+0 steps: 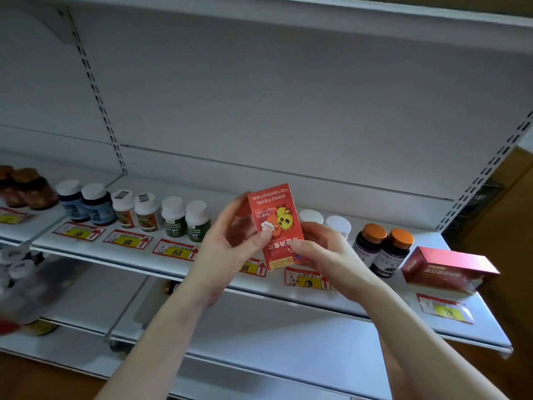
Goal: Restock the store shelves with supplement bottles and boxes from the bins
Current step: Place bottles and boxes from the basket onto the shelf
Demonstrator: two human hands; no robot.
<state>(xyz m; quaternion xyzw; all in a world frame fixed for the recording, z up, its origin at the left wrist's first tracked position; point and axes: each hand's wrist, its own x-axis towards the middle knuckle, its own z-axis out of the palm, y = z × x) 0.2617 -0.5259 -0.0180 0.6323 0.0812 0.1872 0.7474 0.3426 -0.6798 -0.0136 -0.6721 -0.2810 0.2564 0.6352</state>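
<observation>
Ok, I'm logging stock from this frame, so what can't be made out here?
Head view:
- Labels of the white-capped bottles: hidden behind the box and right hand.
- The price tag below the box: partly covered by the left hand.
- The lower-left items: blurred.
- The brown jars: cut off by the left edge.

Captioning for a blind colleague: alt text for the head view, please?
A left hand and right hand hold an upside-down red chick-print box before a white shelf. Paired supplement bottles stand along it behind price tags; a second red box lies at right.
</observation>
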